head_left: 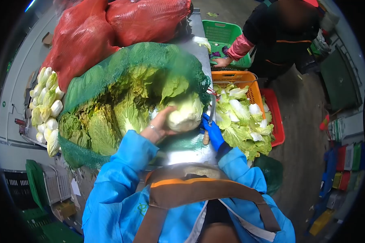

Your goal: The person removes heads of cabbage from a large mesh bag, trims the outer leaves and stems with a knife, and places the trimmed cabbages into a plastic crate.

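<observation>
My left hand [160, 126], bare with a bracelet at the wrist, grips a pale napa cabbage [185, 113] from its left side. The cabbage is over the metal table [184, 157], its base end toward me. In my blue-gloved right hand [213, 133] is a curved knife [206, 137]; its wooden handle points down toward me and its blade rises beside the cabbage's right side. Left of the cabbage lies an opened green mesh sack [121, 56], with several napa cabbages [101, 129] showing yellowed, browned outer leaves.
Right of the table, an orange crate [253, 87] holds heaped trimmed leaves [241, 121]. A red crate [278, 121] and a green crate [221, 30] adjoin it. Red mesh sacks [83, 40] stand behind, with stacked cabbages [46, 105] at left. A co-worker [280, 36] reaches toward the green crate.
</observation>
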Demonstrator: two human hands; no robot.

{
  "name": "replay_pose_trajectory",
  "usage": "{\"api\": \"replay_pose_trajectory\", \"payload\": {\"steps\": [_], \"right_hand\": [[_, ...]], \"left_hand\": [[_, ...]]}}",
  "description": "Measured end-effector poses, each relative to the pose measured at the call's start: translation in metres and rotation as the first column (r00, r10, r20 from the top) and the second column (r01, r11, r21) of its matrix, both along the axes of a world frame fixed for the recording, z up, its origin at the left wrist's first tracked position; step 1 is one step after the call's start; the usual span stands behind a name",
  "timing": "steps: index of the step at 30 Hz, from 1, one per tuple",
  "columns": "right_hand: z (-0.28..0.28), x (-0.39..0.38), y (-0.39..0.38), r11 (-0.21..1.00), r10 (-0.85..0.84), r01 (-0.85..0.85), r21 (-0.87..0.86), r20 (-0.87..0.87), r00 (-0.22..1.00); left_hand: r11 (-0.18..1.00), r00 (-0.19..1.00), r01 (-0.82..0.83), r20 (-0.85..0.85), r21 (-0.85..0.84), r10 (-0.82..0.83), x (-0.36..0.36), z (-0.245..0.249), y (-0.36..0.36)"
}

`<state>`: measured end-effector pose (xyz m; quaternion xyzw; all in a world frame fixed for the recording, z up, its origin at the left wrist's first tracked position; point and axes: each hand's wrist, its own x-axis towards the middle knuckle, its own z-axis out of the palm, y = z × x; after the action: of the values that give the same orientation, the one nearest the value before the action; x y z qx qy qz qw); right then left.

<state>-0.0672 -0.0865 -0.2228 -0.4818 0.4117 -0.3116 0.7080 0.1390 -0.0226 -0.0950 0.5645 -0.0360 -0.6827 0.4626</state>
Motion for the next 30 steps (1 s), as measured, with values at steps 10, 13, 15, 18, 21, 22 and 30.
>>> {"api": "replay_pose_trajectory", "payload": {"steps": [10,13,15,18,21,22,30], "right_hand": [[0.088,-0.029,0.004,0.99,-0.061,0.032,0.134,0.216,0.974],[0.107,-0.052,-0.031,0.977,0.17,-0.154,0.145,-0.11,0.979],[0.112,-0.058,-0.047,0.893,0.398,-0.45,0.023,-0.506,0.765],[0.093,-0.058,-0.033,0.9,0.157,-0.228,-0.37,-0.211,0.965],[0.095,-0.049,0.01,0.912,0.191,-0.259,-0.318,-0.229,0.955],[0.101,-0.046,0.023,0.924,0.187,-0.267,-0.273,-0.286,0.94],[0.089,-0.107,0.061,0.961,-0.017,0.117,0.251,-0.366,0.931]], "left_hand": [[0.987,0.771,-0.159,-0.626,-0.007,0.12,-0.04,0.021,0.054],[0.984,0.916,0.178,-0.363,-0.007,-0.169,-0.073,-0.029,0.059],[0.712,0.704,0.702,0.146,0.009,-0.695,-0.075,-0.024,0.047],[0.532,0.473,0.832,0.707,-0.16,-0.527,-0.052,0.026,0.04],[0.788,0.005,0.614,0.999,0.04,-0.054,-0.009,0.044,0.023],[0.763,-0.165,0.606,0.974,0.224,-0.155,0.001,0.042,0.02],[0.591,-0.184,0.754,0.956,0.287,-0.23,-0.008,-0.01,-0.005]]}}
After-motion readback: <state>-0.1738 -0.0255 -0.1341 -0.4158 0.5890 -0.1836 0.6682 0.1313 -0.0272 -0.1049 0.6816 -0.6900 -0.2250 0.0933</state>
